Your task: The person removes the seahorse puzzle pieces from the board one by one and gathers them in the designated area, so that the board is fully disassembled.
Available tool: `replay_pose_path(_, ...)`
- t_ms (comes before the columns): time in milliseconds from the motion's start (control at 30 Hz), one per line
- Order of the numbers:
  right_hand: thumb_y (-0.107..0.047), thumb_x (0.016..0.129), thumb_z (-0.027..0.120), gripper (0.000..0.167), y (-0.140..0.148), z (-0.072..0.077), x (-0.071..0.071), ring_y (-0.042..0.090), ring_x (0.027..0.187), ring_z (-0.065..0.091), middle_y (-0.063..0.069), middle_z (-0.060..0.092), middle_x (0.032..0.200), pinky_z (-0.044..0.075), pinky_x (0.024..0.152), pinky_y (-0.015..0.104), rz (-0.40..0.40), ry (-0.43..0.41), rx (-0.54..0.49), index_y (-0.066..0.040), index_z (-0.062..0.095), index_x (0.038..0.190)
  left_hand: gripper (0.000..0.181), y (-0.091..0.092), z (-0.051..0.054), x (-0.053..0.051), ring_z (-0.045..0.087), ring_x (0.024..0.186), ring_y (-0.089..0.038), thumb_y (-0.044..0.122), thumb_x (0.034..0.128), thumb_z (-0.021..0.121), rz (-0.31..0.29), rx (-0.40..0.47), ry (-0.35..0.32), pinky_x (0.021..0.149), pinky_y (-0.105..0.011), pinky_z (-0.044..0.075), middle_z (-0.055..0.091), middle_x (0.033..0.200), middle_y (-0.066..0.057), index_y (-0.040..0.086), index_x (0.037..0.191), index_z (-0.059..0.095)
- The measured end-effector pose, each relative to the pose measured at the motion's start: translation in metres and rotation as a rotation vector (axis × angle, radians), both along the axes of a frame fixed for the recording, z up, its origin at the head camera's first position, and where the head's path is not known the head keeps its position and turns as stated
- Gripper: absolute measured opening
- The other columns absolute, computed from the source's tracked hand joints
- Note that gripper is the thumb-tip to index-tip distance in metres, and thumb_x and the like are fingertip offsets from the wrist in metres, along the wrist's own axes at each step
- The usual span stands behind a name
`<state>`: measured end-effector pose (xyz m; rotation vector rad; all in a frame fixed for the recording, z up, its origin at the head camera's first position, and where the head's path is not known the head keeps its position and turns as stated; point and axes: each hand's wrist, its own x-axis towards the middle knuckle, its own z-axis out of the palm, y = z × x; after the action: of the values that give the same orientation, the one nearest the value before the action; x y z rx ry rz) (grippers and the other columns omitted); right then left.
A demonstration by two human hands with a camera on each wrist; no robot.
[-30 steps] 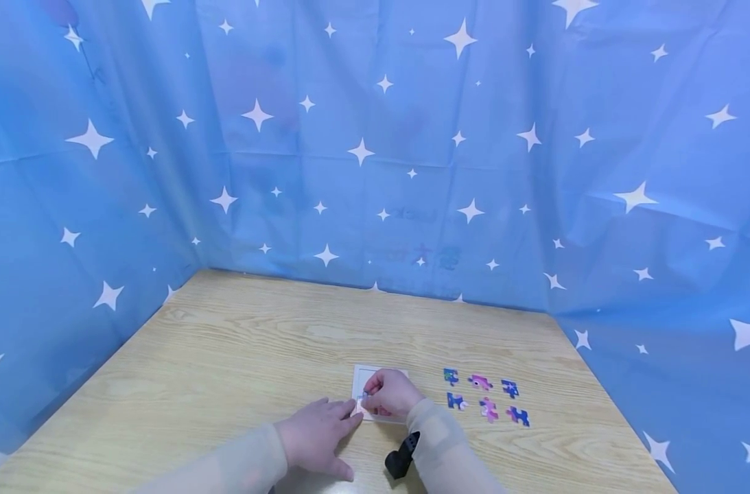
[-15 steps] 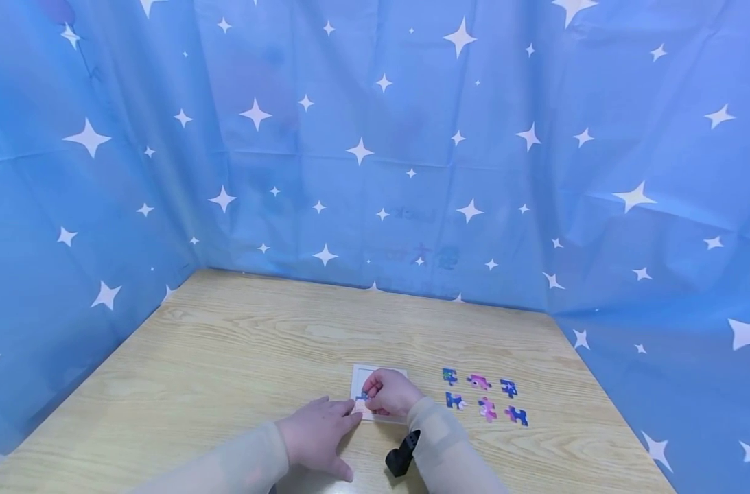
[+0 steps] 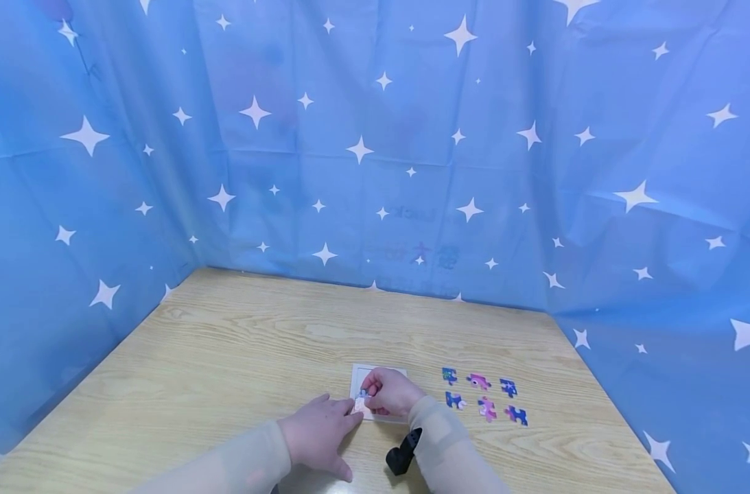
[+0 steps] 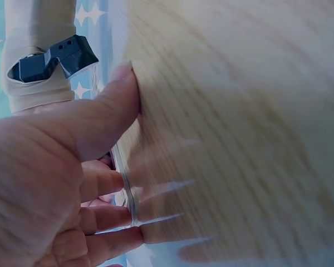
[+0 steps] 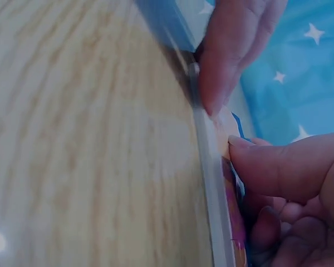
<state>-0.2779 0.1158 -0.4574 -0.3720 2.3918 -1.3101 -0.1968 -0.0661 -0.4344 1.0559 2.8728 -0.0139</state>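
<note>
A small white puzzle tray [image 3: 357, 374] lies on the table, with pink and orange printed colours along its near side in the right wrist view. My right hand [image 3: 394, 392] is over it, thumb and fingers pinching a small bluish jigsaw piece [image 3: 363, 393] at the tray's left part. The fingers cover much of that piece and of the tray. My left hand [image 3: 321, 435] rests on the table to the left with fairly straight fingers. In the left wrist view its fingertips [image 4: 118, 245] touch the tray's edge, thumb spread away on the wood.
Several loose jigsaw pieces [image 3: 487, 409], blue and pink, lie in two rows right of the tray. A black wrist camera [image 3: 403, 453] sits on the right sleeve. Blue star-patterned cloth [image 3: 362, 178] hangs behind and beside the wooden table [image 3: 276, 329].
The right hand's fingers shift slightly over the tray, and the bluish piece changes its tilt a little between them. The left hand stays almost still.
</note>
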Motion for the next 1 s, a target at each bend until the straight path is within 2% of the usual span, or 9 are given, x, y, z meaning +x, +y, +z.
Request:
replay_pose_path(233,0.006,0.083,0.066,0.015,0.0020,0.0013,-0.0007,0.016,0.059,0.049,0.005,0.052,0.077,0.041,0.052,0.023,0.009,-0.040,-0.050,-0.002,0.058,0.093,0.088,0.0002,0.0018,0.0003,0.052,0.123,-0.021,0.069,0.0701,0.069,0.003,0.001,-0.004,0.105,-0.045,0.038,0.053,0.137,-0.008,0.015,0.138,0.054)
replay_pose_path(500,0.002,0.084,0.068,0.014,0.0029,0.0005,0.0009,0.017,0.063,0.054,0.007,0.055,0.079,0.044,0.054,0.024,-0.023,-0.061,-0.072,-0.001,0.060,0.094,0.088,-0.0006,0.0011,0.0004,0.049,0.126,-0.021,0.069,0.0708,0.068,0.009,0.000,-0.014,0.105,-0.046,0.038,0.051,0.139,-0.008,0.016,0.139,0.053)
replay_pose_path(700,0.002,0.083,0.069,0.014,0.0032,0.0004,0.0009,0.015,0.060,0.052,0.004,0.054,0.077,0.042,0.052,0.023,-0.021,-0.067,-0.134,0.001,0.060,0.094,0.088,-0.0016,0.0021,0.0012,0.047,0.128,-0.022,0.069,0.0722,0.067,0.014,0.010,-0.044,0.104,-0.047,0.039,0.047,0.142,-0.009,0.016,0.141,0.051)
replay_pose_path(1000,0.001,0.083,0.070,0.013,0.0047,-0.0010,-0.0013,0.013,0.059,0.052,0.003,0.055,0.074,0.042,0.052,0.022,-0.012,-0.055,-0.146,0.001,0.062,0.093,0.088,-0.0019,0.0018,0.0010,0.046,0.129,-0.022,0.069,0.0723,0.067,0.023,0.013,-0.070,0.105,-0.047,0.038,0.046,0.143,-0.008,0.017,0.142,0.050)
